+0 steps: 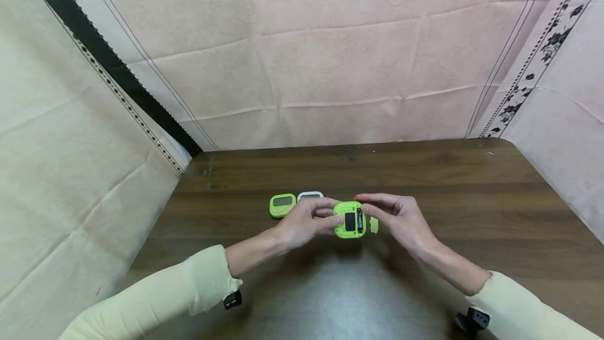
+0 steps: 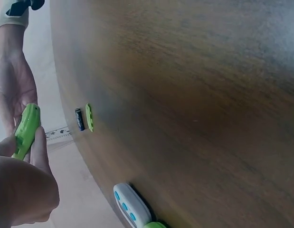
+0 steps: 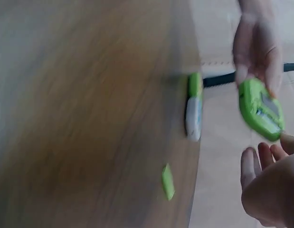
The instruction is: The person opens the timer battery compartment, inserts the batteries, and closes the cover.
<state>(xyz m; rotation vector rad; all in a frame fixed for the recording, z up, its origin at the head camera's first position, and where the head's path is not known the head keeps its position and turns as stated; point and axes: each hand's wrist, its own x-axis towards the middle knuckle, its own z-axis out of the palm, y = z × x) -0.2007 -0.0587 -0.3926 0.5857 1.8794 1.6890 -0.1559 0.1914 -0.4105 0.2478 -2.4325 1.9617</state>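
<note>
Between thumb and fingers, my left hand (image 1: 304, 223) grips a green digital timer (image 1: 338, 231) with its back facing up. Its battery compartment is uncovered, and a dark battery (image 1: 360, 220) shows in the slot. My right hand (image 1: 401, 222) is at the timer's right side, thumb tip right at the edge by the slot; in the right wrist view its other fingers (image 3: 249, 164) hang loosely bent, apart from the timer. A small green battery cover (image 1: 374, 225) lies on the table beyond the hands. Beside it in the left wrist view is a loose dark battery (image 2: 79, 119).
A second green timer (image 1: 282, 205) lies on the brown wooden table (image 1: 424, 298), left of the hands. Touching its side is a white timer (image 1: 310, 194) with blue buttons, partly hidden behind my left hand. Pale patterned cloth (image 1: 330, 67) hangs around the table's far and side edges.
</note>
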